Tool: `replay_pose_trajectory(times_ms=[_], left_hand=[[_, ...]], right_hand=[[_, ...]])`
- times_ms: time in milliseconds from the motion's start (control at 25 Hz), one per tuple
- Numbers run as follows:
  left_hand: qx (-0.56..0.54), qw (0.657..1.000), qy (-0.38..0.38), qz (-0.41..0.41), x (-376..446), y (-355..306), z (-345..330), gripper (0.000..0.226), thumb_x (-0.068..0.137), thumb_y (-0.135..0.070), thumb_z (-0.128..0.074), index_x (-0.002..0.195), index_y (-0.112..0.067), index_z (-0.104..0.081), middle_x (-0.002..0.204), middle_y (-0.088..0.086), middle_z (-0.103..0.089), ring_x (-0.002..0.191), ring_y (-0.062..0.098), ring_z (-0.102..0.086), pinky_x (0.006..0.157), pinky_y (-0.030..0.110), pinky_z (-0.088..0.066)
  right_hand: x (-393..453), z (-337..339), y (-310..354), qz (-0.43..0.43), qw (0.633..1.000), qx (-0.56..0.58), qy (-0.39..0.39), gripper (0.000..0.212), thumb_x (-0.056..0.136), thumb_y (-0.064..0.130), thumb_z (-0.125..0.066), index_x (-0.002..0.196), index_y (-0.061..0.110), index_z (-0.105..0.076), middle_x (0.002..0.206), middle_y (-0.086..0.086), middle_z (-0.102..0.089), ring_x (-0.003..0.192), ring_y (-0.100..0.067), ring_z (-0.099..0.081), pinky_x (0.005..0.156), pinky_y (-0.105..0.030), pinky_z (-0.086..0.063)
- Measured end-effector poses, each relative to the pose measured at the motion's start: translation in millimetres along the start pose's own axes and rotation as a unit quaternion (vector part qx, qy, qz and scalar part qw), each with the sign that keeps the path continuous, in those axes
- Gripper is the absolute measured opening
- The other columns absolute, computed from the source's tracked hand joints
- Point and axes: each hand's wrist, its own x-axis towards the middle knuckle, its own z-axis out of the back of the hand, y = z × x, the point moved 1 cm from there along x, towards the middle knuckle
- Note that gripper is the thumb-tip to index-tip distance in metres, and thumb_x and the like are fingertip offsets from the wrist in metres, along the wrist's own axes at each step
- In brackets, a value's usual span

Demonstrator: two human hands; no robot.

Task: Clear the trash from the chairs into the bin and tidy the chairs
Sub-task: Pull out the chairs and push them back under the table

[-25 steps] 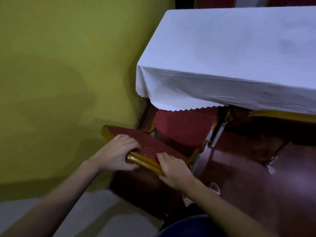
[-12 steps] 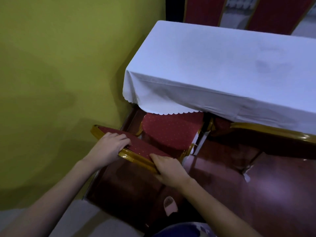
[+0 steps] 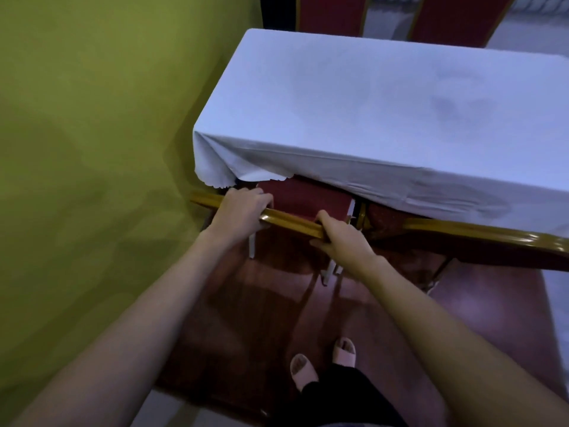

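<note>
A red padded chair (image 3: pixel 303 197) with a gold frame stands pushed under the white-clothed table (image 3: pixel 385 112); only a strip of its red upholstery shows below the cloth edge. My left hand (image 3: pixel 238 211) grips the left part of its gold top rail (image 3: pixel 289 218). My right hand (image 3: pixel 341 237) grips the same rail further right. No trash or bin is in sight.
A second chair (image 3: pixel 480 238) with a gold rail sits to the right, also under the table. The yellow-green wall (image 3: pixel 107 149) runs close on the left. Two red chair backs (image 3: pixel 332 13) stand beyond the table. My feet in slippers (image 3: pixel 323 362) are on the dark red floor.
The chair has slid forward under the tablecloth, so its seat is now almost hidden. Both hands kept their hold on the rail, and I have stepped closer.
</note>
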Motion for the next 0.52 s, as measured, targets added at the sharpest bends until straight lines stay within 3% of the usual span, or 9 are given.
replay_pose_trajectory(times_ms=[360, 520], left_hand=[[-0.003, 1.000, -0.011, 0.029, 16, 1, 6, 0.023, 0.075, -0.033, -0.069, 0.095, -0.021, -0.066, 0.098, 0.002, -0.068, 0.095, 0.026, -0.063, 0.082, 0.041, -0.050], [0.001, 0.998, -0.006, 0.068, 6, -7, 5, 0.023, 0.077, -0.031, -0.068, 0.097, -0.020, -0.065, 0.099, 0.002, -0.066, 0.099, 0.027, -0.061, 0.082, 0.041, -0.047]], right_hand=[[19, 5, -10, -0.013, 0.998, 0.041, 0.036, 0.033, 0.086, 0.027, -0.066, 0.097, 0.023, -0.035, 0.084, 0.000, -0.054, 0.077, -0.026, -0.056, 0.066, -0.033, -0.038], [1, 11, -16, 0.031, 0.998, -0.008, 0.050, 0.034, 0.089, 0.013, -0.058, 0.119, 0.013, -0.044, 0.111, -0.009, -0.059, 0.102, -0.031, -0.059, 0.080, -0.038, -0.045]])
